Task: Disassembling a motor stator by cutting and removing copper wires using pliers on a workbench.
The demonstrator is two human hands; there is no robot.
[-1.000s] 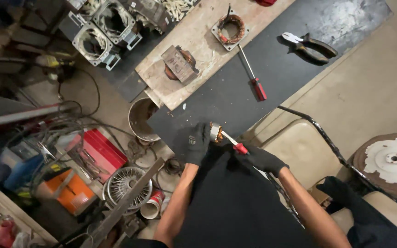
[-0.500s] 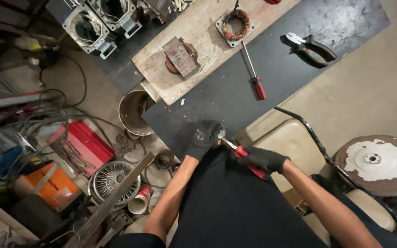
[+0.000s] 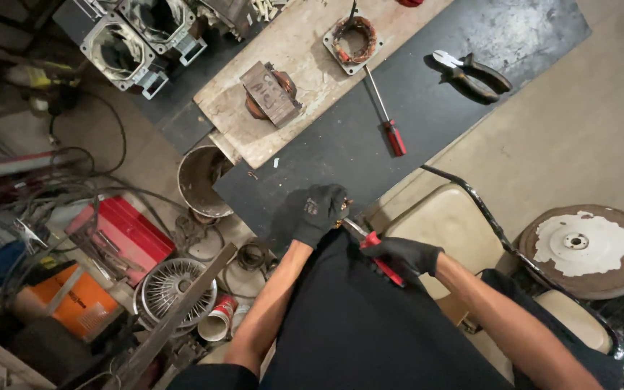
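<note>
Both my hands wear black gloves and work close to my body at the near edge of the black table top [image 3: 427,94]. My left hand [image 3: 318,211] is closed around a small round part with copper winding; only a sliver of it shows at my fingers. My right hand [image 3: 404,256] grips a red-handled screwdriver [image 3: 374,244], its metal shaft pointing at the part in my left hand. Farther out on the table lie a second red-handled screwdriver [image 3: 387,119] and black-handled pliers [image 3: 472,72].
A wooden board [image 3: 305,50] carries a square stator with copper coils [image 3: 354,40] and a rusty block [image 3: 270,92]. Grey motor housings [image 3: 139,40] sit at the far left. A metal bucket [image 3: 202,180], red toolbox [image 3: 120,231], fan guard [image 3: 171,289] and cables crowd the floor left. A round stool [image 3: 586,249] stands right.
The view has drifted slightly. My hands have drawn a little closer to my body, and my left hand now covers more of the copper-wound part.
</note>
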